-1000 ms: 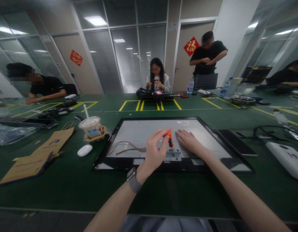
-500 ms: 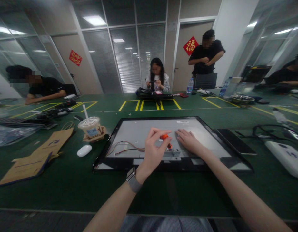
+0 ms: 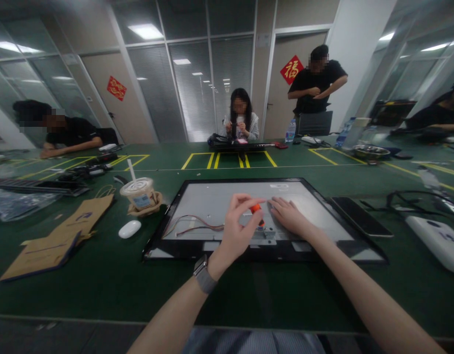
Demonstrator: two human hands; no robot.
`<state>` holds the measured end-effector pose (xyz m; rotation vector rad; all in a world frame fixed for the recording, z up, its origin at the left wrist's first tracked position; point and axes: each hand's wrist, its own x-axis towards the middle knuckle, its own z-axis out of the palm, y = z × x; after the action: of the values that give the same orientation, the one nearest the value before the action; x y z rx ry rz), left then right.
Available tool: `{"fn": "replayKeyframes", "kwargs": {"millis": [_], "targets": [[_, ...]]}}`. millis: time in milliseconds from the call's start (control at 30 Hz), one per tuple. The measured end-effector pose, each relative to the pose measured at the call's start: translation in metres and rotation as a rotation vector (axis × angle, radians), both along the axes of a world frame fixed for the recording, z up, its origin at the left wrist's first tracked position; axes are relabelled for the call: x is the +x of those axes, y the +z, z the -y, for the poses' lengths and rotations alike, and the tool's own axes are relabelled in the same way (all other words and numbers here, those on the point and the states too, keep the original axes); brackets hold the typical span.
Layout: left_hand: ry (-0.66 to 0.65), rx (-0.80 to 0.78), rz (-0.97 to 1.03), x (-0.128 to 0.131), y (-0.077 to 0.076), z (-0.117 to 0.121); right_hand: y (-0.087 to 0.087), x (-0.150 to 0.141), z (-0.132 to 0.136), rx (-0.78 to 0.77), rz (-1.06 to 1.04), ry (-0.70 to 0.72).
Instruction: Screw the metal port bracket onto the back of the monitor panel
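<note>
A flat display panel (image 3: pixel 219 201) with a grey metal back and black frame lies in front of me. My left hand (image 3: pixel 239 223), a watch on its wrist, pinches the orange handle of a small screwdriver (image 3: pixel 256 208) between thumb and fingers. The screwdriver stands nearly upright over a metal bracket (image 3: pixel 269 236) near the panel's front edge; whether its tip sits in a screw is too small to tell. Thin wires (image 3: pixel 201 225) run across the panel left of that hand. My right hand (image 3: pixel 291 216) rests flat on the panel's back, fingers stretched out, just right of the screwdriver.
Left of the panel are an iced drink cup (image 3: pixel 140 194), a white oval case (image 3: pixel 129 229) and a brown paper bag (image 3: pixel 75 219). A black phone (image 3: pixel 359 216) and a white device (image 3: pixel 435 241) lie to the right. Several people sit or stand around the table.
My left hand's fingers have shifted slightly on the screwdriver handle, which looks tilted a little differently. The right hand stays on the panel. The whole view has moved very slightly.
</note>
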<state>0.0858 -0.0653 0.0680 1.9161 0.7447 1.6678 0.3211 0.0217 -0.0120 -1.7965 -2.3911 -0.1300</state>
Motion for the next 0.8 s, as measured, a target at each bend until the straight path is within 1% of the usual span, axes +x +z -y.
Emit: {"fn": "replayKeyframes", "kwargs": {"millis": [67, 233, 300, 500, 567, 700, 800], "targets": [[0.022, 0.001, 0.000, 0.0004, -0.0004, -0.0009, 0.0008, 0.0000, 0.0006, 0.001, 0.000, 0.006], [-0.043, -0.052, 0.039, 0.0001, 0.0012, -0.0014, -0.0005, 0.0009, 0.0005, 0.013, 0.011, 0.020], [-0.050, -0.057, 0.035, 0.0000, 0.0010, -0.0015, -0.0018, 0.0014, -0.0006, 0.010, 0.009, 0.014], [0.053, 0.037, -0.010, 0.0017, -0.0022, -0.0028, -0.0009, 0.0014, -0.0012, 0.017, 0.005, 0.033], [0.037, 0.028, -0.012, 0.0016, -0.0019, -0.0026, 0.0007, 0.0008, 0.0000, 0.020, 0.012, 0.035], [-0.037, -0.018, 0.007, 0.0008, -0.0006, -0.0025, 0.0025, -0.0006, 0.0017, 0.014, 0.015, 0.022], [-0.016, 0.008, 0.007, 0.0007, -0.0005, -0.0033, 0.0031, -0.0016, 0.0023, 0.009, 0.016, 0.014]]}}
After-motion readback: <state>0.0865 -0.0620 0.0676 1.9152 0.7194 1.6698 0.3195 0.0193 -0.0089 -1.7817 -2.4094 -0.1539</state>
